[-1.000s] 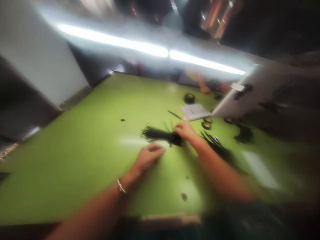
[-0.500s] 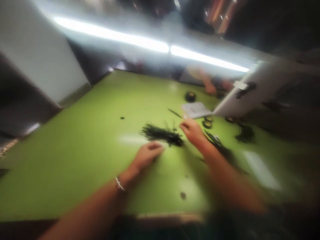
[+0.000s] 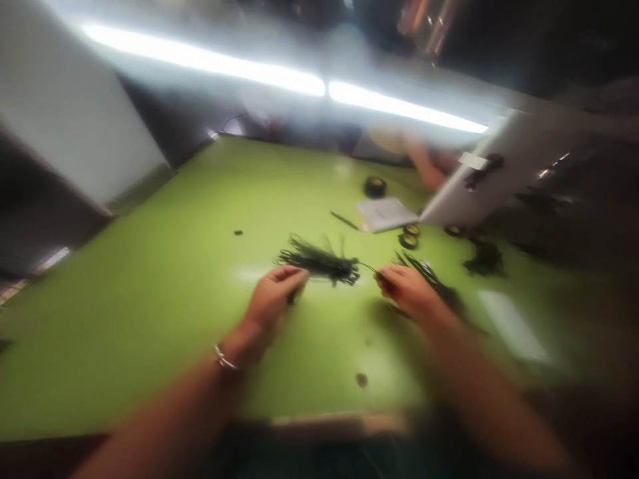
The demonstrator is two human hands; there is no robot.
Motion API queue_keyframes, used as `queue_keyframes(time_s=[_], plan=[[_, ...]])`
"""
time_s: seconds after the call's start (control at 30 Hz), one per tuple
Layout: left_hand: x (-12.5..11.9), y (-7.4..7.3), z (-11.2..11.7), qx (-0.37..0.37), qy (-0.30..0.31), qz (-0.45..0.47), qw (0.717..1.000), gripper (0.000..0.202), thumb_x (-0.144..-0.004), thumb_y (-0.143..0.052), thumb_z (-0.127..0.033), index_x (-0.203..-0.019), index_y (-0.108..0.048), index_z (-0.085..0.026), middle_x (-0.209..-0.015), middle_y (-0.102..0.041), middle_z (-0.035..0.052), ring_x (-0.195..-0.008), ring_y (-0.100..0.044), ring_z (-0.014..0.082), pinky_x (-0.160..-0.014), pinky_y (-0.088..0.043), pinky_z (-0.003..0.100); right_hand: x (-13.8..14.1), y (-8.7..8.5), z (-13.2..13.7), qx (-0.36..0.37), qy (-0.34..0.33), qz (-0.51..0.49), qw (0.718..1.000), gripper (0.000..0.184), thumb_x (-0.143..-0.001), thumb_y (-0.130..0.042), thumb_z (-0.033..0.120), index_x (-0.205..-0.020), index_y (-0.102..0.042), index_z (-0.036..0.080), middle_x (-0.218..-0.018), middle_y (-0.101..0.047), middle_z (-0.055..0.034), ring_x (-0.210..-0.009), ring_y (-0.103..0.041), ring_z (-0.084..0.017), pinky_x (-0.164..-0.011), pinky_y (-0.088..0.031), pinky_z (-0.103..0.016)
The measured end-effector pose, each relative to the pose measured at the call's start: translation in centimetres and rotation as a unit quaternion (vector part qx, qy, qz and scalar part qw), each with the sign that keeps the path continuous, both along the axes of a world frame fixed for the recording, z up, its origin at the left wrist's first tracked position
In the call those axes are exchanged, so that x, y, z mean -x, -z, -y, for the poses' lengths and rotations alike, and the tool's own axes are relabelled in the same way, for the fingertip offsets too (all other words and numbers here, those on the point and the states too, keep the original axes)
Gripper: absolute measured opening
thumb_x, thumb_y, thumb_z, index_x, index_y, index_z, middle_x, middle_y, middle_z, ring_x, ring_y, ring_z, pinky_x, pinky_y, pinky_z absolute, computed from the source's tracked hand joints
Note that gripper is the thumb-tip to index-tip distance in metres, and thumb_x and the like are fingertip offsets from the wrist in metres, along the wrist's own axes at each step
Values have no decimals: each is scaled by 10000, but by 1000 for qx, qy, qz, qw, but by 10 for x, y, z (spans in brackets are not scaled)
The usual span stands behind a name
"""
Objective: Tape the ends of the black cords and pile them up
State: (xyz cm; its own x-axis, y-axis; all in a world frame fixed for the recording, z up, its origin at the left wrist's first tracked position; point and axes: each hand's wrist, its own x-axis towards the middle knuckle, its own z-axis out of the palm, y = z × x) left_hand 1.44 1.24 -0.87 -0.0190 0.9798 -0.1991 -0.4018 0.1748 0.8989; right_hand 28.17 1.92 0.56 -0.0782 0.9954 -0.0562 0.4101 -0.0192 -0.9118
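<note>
A bundle of thin black cords (image 3: 327,261) lies on the green table between my hands, its looped ends toward the left. My right hand (image 3: 409,291) is closed on a thin black cord (image 3: 368,267) that runs from its fingers toward the bundle's right end. Against the bundle's lower left side, my left hand (image 3: 274,296) has its thumb and fingers pinched together. Something dark shows under those fingertips, too blurred to name. Just beyond my right hand lies a second group of black cords (image 3: 428,274), partly hidden by the hand and forearm.
On the green table (image 3: 164,279) are a black tape roll (image 3: 374,187), smaller rolls (image 3: 409,239), a white pad (image 3: 388,214) and a dark pen-like stick (image 3: 344,220). A white panel (image 3: 479,189) stands at the right. Another person's arm (image 3: 423,163) shows at the far edge.
My right hand has moved down from above the bundle's right end, and a cord now shows at its fingers. My left hand has shifted slightly left and up against the bundle.
</note>
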Motion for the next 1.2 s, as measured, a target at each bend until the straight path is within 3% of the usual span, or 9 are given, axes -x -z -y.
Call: queue_keyframes(time_s=[0.07,0.2,0.3,0.4,0.53,0.67,0.9,1.03,1.2], plan=[[5,-7,-3,-16,-43,16,999,180,-613,-810,-251,-683,-686,-141,-617,-627,4,-567,-525,96,-507,-350,215,4,12,5,-49,-26,88,995,333,-898,-479,409,-738,-631,160,-641,-597,-24,-575,-512,-132,-555,-407,-269],[14,-14,-7,-68,-124,22,990,141,-625,-792,-218,-696,-687,-157,-631,-645,-3,-612,-565,104,-553,-395,215,16,32,15,-149,-88,250,953,106,-823,-590,215,-736,-645,189,-778,-624,-51,-798,-541,-195,-742,-421,-329],[15,-13,-8,-61,-123,24,990,137,-633,-789,-216,-703,-685,-160,-647,-657,-2,-622,-577,105,-573,-411,217,20,36,22,-192,-201,323,905,77,-831,-597,171,-784,-650,201,-817,-615,-52,-838,-528,-197,-759,-419,-322],[13,-12,-6,-49,-96,33,994,147,-628,-799,-219,-698,-686,-157,-640,-655,-1,-628,-581,105,-576,-413,215,22,32,24,-194,-229,349,888,86,-850,-589,169,-802,-653,200,-810,-615,-44,-821,-536,-183,-742,-426,-303],[12,-12,-5,-55,-85,34,994,145,-623,-803,-213,-681,-683,-155,-616,-636,-6,-634,-581,104,-567,-405,210,25,21,15,-192,-216,342,894,66,-845,-626,224,-794,-661,200,-802,-626,-39,-806,-550,-182,-734,-428,-301],[11,-11,-5,-37,-59,21,997,155,-623,-802,-237,-674,-682,-153,-620,-636,0,-611,-568,103,-538,-385,212,38,9,-5,-252,-126,334,899,102,-883,-580,229,-847,-670,198,-842,-643,-57,-844,-553,-203,-770,-431,-325],[10,-9,-5,-15,-18,-19,1000,187,-609,-806,-267,-671,-678,-145,-623,-635,8,-560,-528,93,-501,-353,215,70,24,-37,-242,-57,364,897,56,-822,-627,174,-815,-672,207,-859,-623,-80,-866,-522,-236,-779,-426,-350],[12,-11,-6,-15,-30,5,999,175,-594,-810,-246,-674,-690,-147,-635,-641,7,-612,-559,104,-527,-376,211,64,23,-44,-228,-11,344,911,117,-823,-575,169,-741,-650,207,-770,-642,-54,-769,-544,-208,-723,-419,-326],[17,-15,-9,-27,-70,23,997,167,-614,-807,-238,-682,-686,-145,-659,-653,14,-642,-579,110,-545,-398,210,49,2,-40,-267,89,261,923,166,-878,-464,241,-777,-591,202,-749,-637,-45,-690,-540,-179,-677,-403,-307]])
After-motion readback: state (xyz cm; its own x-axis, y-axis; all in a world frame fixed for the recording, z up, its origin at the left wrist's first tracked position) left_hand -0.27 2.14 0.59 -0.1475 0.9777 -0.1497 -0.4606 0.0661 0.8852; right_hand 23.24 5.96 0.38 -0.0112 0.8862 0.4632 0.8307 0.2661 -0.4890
